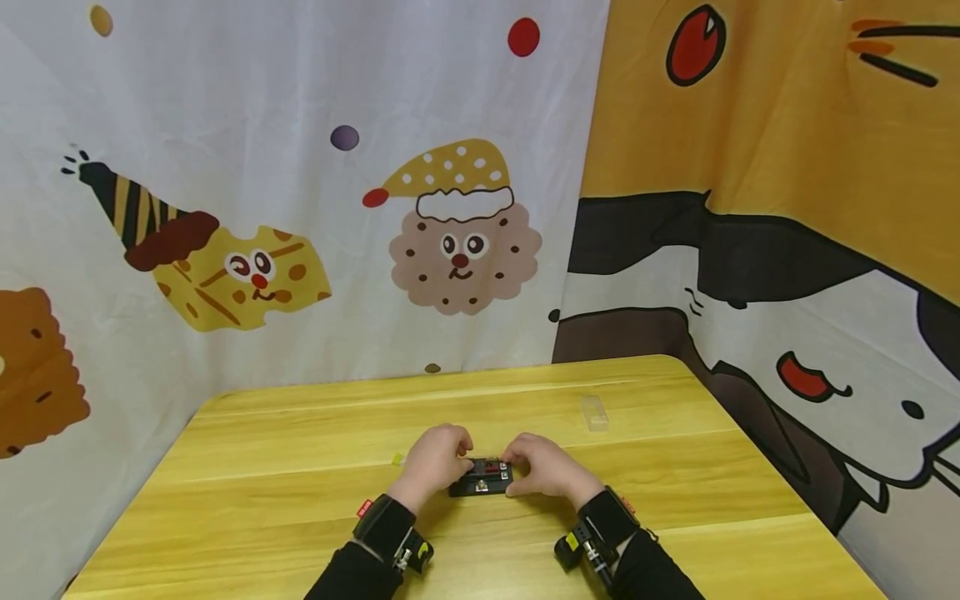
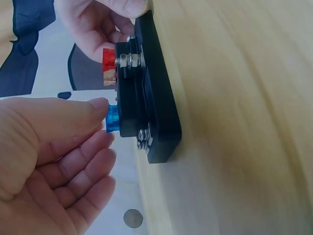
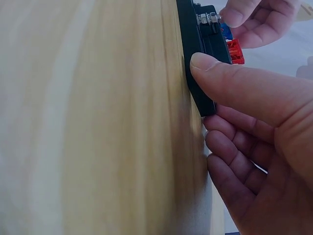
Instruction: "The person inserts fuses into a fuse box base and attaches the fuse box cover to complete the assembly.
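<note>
A black fuse block [image 1: 480,487] with metal screw terminals lies on the table in front of me. In the left wrist view, a blue blade fuse [image 2: 113,119] sits at one end of it, with a tan fuse [image 2: 109,77] and a red fuse [image 2: 108,59] further along. My left hand [image 1: 435,457] pinches the blue fuse, its thumb against the fuse's side and the index fingertip mostly hidden. Meanwhile my right hand [image 1: 553,468] grips the block's other end, the thumb [image 3: 210,68] pressing on the base and the fingers curled behind.
On the wood-grain table [image 1: 300,517], a clear plastic cover [image 1: 595,413] lies beyond the right hand. A small yellow-green piece [image 1: 397,459] shows just left of the left hand. Printed cloth [image 1: 285,150] hangs behind the table and along its right side.
</note>
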{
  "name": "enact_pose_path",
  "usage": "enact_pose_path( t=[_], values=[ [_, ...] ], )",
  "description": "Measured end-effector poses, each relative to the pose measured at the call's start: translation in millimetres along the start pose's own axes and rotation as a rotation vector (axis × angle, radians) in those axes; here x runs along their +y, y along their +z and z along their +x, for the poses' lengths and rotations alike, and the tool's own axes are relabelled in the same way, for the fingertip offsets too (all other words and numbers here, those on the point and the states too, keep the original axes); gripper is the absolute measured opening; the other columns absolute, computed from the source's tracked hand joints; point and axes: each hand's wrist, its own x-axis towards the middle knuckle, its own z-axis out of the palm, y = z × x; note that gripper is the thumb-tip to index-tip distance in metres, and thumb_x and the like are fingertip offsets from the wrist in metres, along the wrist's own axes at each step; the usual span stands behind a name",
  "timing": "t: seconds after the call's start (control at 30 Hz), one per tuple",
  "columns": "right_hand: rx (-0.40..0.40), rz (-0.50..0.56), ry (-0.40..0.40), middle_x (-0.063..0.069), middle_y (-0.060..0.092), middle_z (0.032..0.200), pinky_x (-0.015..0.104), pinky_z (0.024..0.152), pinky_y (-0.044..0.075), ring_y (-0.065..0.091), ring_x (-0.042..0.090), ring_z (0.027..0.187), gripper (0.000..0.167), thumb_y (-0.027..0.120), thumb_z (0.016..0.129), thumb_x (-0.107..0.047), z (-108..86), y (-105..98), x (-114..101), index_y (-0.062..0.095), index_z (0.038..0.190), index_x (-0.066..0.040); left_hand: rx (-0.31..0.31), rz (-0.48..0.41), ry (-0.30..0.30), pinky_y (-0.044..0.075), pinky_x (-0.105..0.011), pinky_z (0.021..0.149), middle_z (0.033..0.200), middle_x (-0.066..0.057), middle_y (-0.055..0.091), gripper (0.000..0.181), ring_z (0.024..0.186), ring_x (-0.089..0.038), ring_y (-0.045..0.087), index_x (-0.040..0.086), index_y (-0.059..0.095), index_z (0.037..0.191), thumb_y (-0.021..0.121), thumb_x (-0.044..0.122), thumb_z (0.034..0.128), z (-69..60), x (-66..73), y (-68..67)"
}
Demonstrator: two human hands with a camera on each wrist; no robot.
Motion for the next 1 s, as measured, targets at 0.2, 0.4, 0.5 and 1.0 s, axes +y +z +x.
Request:
enact_pose_path(
  t=[0.2, 0.4, 0.5, 1.0],
  values=[
    [-0.008, -0.001, 0.007, 0.001, 0.061, 0.104, 0.04, 0.089, 0.048, 0.059, 0.02, 0.095, 0.041, 0.087, 0.074, -0.021, -0.1, -1, -1, 0.068, 0.108, -0.008, 0.007, -0.011, -0.012, 0.048, -0.034, 0.067, 0.082, -0.004, 0.063, 0.021, 0.072, -0.016, 0.056, 0.004, 0.07, 0.093, 0.083, 0.013, 0.0786, -2.8, -6.7, -6.2],
    [-0.015, -0.002, 0.008, 0.001, 0.061, 0.106, 0.041, 0.089, 0.048, 0.059, 0.021, 0.096, 0.041, 0.087, 0.075, -0.021, -0.8, -1, -2, 0.068, 0.109, -0.008, 0.03, 0.001, -0.06, 0.049, -0.036, 0.069, 0.084, -0.005, 0.064, 0.023, 0.075, -0.019, 0.059, 0.003, 0.07, 0.094, 0.083, 0.013, 0.0783, -8.0, -20.5, -14.9],
    [-0.016, 0.003, 0.013, 0.0, 0.06, 0.106, 0.041, 0.089, 0.048, 0.059, 0.021, 0.096, 0.041, 0.087, 0.076, -0.021, -1.0, 0, -2, 0.068, 0.109, -0.008, 0.042, 0.005, -0.076, 0.049, -0.037, 0.07, 0.084, -0.005, 0.064, 0.023, 0.076, -0.02, 0.059, 0.003, 0.069, 0.094, 0.083, 0.012, 0.0779, -11.2, -27.6, -19.0],
    [-0.02, 0.008, 0.021, -0.001, 0.06, 0.105, 0.041, 0.089, 0.048, 0.059, 0.021, 0.096, 0.041, 0.087, 0.075, -0.02, -0.7, 0, -3, 0.068, 0.109, -0.009, 0.062, 0.022, -0.182, 0.051, -0.041, 0.072, 0.085, -0.008, 0.065, 0.024, 0.078, -0.023, 0.061, 0.0, 0.069, 0.096, 0.082, 0.011, 0.079, -18.1, -52.0, -35.6]
  ],
)
